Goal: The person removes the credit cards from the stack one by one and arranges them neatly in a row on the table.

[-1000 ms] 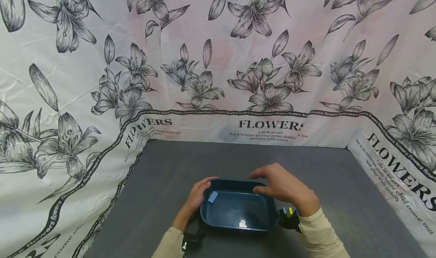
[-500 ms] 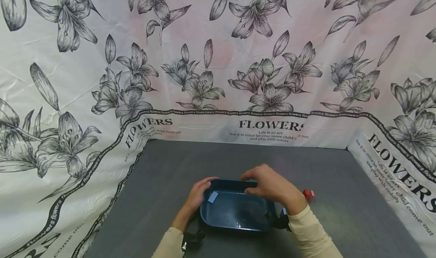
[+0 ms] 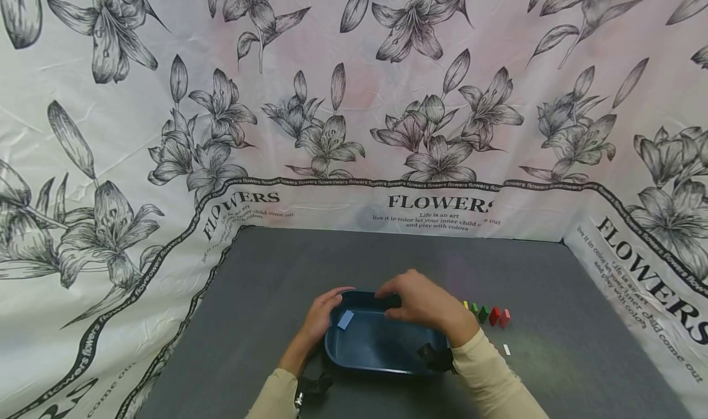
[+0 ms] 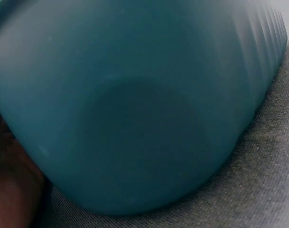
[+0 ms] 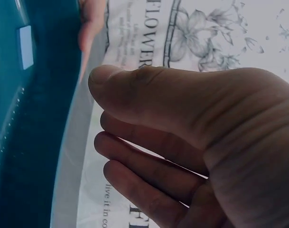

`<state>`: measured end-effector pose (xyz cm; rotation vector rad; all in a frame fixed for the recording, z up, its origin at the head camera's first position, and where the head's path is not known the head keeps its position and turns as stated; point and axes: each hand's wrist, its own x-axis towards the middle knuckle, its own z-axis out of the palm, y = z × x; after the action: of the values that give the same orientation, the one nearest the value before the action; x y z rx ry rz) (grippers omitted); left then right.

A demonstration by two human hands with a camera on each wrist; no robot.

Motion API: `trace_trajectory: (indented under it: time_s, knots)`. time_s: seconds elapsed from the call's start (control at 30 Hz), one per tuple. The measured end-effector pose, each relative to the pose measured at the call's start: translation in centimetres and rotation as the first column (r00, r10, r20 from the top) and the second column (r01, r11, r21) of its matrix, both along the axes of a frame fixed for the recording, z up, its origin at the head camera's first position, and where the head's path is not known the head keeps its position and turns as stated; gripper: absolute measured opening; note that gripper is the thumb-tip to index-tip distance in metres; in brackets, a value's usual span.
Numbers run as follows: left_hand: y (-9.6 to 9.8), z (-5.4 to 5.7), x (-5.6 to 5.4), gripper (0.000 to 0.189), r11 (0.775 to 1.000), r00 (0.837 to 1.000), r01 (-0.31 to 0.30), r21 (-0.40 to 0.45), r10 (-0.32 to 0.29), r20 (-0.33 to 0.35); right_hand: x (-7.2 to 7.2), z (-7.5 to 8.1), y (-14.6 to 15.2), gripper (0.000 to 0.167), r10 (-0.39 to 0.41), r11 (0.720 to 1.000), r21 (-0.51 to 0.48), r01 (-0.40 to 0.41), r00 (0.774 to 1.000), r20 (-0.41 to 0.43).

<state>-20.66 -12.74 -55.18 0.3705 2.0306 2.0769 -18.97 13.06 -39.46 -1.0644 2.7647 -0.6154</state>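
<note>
A dark blue rectangular plastic tray point(image 3: 381, 364) lies on the table in the head view. Inside its left end rests a light blue domino-like block point(image 3: 345, 320), visible in the right wrist view too. My left hand point(image 3: 318, 318) holds the tray at its far left corner. The tray's outer wall point(image 4: 135, 118) fills most of the left wrist view. Over the tray's far right part hovers my right hand point(image 3: 421, 302). Its thumb and fingers are loosely bent, with a gap between them in the head view and nothing visible held.
Right of the tray stand several upright domino-like blocks, including yellow point(image 3: 466, 305), green point(image 3: 483, 314) and red point(image 3: 495, 316). A white block point(image 3: 507, 349) is nearer the front. My right forearm point(image 3: 492, 376) may hide others. Flower-printed cloth point(image 3: 442, 210) borders the grey table point(image 3: 298, 259).
My right hand has moved left across the tray, uncovering the coloured blocks at the right. My left hand, the tray and the light blue block have stayed in place.
</note>
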Motion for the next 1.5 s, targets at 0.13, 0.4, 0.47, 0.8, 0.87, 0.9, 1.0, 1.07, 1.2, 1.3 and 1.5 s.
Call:
trace_trajectory:
  time_s: [0.13, 0.4, 0.47, 0.8, 0.87, 0.9, 1.0, 1.07, 1.2, 1.3, 1.5]
  knots:
    - [0.0, 0.0, 0.0, 0.045, 1.0, 1.0, 0.003, 0.006, -0.003, -0.004, 0.0, -0.3, -0.8, 0.031, 0.024, 1.0, 0.018, -0.024, 1.0, -0.017]
    - [-0.2, -0.1, -0.1, 0.046, 1.0, 1.0, 0.025, 0.012, -0.025, -0.015, -0.3, -1.0, -2.2, 0.032, 0.066, 0.997, 0.037, -0.066, 0.998, -0.015]
    - [-0.3, -0.1, -0.1, 0.047, 0.999, 0.999, 0.039, 0.015, -0.039, -0.012, -0.4, -1.3, -2.5, 0.031, 0.065, 0.997, 0.047, -0.064, 0.998, -0.015]
    - [-0.3, -0.1, -0.2, 0.048, 0.999, 0.999, 0.045, 0.024, -0.044, -0.01, -0.7, -2.5, -3.8, 0.03, 0.087, 0.994, 0.069, -0.084, 0.996, -0.033]
    - [-0.3, -0.1, -0.2, 0.048, 0.998, 0.999, 0.047, 0.031, -0.047, 0.0, -0.7, -2.7, -4.1, 0.03, 0.093, 0.993, 0.076, -0.09, 0.995, -0.033]
    - [-0.3, -0.1, -0.2, 0.048, 0.998, 0.999, 0.047, 0.032, -0.047, 0.004, -0.7, -2.8, -4.2, 0.03, 0.094, 0.993, 0.081, -0.091, 0.995, -0.033]
    - [-0.3, -0.2, -0.2, 0.048, 0.998, 0.999, 0.047, 0.039, -0.047, 0.012, -0.7, -3.0, -4.6, 0.031, 0.098, 0.99, 0.102, -0.094, 0.995, -0.036]
    - [-0.3, -0.2, -0.1, 0.048, 0.998, 0.999, 0.045, 0.042, -0.045, 0.011, -0.7, -3.2, -4.9, 0.032, 0.101, 0.989, 0.116, -0.095, 0.994, -0.04]
    - [-0.3, -0.3, -0.1, 0.047, 0.999, 0.999, 0.033, 0.035, -0.033, -0.003, -0.8, -3.5, -5.4, 0.033, 0.115, 0.985, 0.131, -0.109, 0.992, -0.043]
    - [-0.2, -0.2, -0.1, 0.047, 0.999, 1.0, 0.024, 0.026, -0.024, -0.006, -0.9, -3.9, -5.7, 0.032, 0.128, 0.984, 0.132, -0.12, 0.991, -0.051]
    - [-0.2, -0.1, -0.2, 0.047, 0.999, 1.0, 0.022, 0.033, -0.022, -0.003, -1.3, -5.0, -6.3, 0.029, 0.136, 0.983, 0.131, -0.127, 0.988, -0.068]
